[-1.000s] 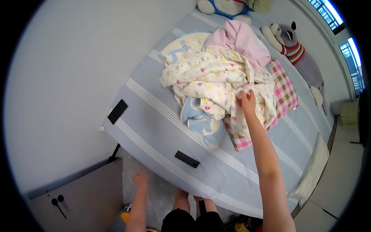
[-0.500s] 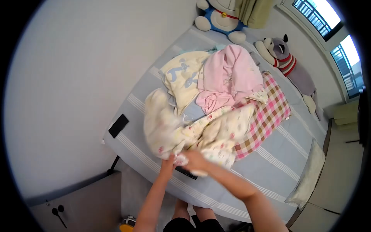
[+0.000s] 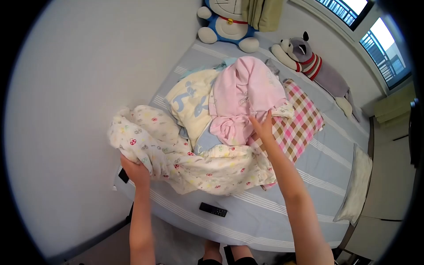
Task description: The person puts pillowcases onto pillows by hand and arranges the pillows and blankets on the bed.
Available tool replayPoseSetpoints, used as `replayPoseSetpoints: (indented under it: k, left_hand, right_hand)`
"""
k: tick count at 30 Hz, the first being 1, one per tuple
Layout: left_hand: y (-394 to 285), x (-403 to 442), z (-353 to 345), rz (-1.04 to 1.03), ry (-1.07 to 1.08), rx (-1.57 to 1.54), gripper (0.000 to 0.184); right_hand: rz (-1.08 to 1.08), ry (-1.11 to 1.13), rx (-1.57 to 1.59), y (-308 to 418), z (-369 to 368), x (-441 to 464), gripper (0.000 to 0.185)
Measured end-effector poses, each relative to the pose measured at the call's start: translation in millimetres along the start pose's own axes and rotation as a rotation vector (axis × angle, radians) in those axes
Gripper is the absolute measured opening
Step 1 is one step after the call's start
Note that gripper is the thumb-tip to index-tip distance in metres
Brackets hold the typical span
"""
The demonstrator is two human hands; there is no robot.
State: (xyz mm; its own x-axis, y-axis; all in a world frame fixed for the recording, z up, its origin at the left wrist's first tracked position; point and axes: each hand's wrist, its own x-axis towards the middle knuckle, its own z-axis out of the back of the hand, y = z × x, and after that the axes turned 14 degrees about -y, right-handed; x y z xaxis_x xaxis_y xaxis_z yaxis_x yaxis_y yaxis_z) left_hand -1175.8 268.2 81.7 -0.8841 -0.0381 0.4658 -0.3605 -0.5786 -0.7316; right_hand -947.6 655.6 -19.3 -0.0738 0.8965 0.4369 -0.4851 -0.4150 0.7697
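Note:
My left hand (image 3: pixel 136 171) is closed around a bunched edge of a cream cloth (image 3: pixel 207 170) printed with small red and yellow figures. That cloth is lifted at its left end and drapes across the bed to the right. My right hand (image 3: pixel 262 128) is over the right side of the pile, thumb and fingers apart, at the lower edge of a pink cloth (image 3: pixel 247 88). No cloth shows between its fingers. Left of the pink one lies a pale yellow cloth (image 3: pixel 190 99) with blue figures. A checked pillow (image 3: pixel 302 117) sits partly under the pile.
A black remote control (image 3: pixel 213 209) lies near the front edge of the bed (image 3: pixel 274 216). The dark phone-like object (image 3: pixel 123 176) is mostly covered by my left hand. Plush toys, a blue one (image 3: pixel 229 28) and a grey one (image 3: pixel 316 66), are at the back. A pale cushion (image 3: pixel 353 190) rests at right.
My hands have moved apart: the left went up and left with the patterned cloth, the right went up and right, off it. The cloth is spread wider and the remote control is uncovered.

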Motion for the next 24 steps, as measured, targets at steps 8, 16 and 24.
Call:
replayPoseSetpoints:
  k: [8, 16, 24]
  left_hand:
    - [-5, -73, 16, -0.328, 0.303, -0.189, 0.065]
    - [8, -77, -38, -0.309, 0.865, 0.277, 0.081]
    - [112, -120, -38, -0.192, 1.024, 0.305, 0.081]
  right_hand:
    - [-0.576, 0.616, 0.457, 127, -54, -94, 0.050]
    - [-0.539, 1.201, 0.544, 142, 7, -257, 0.031]
    - [-0.041, 0.093, -0.057, 13, -31, -44, 0.082]
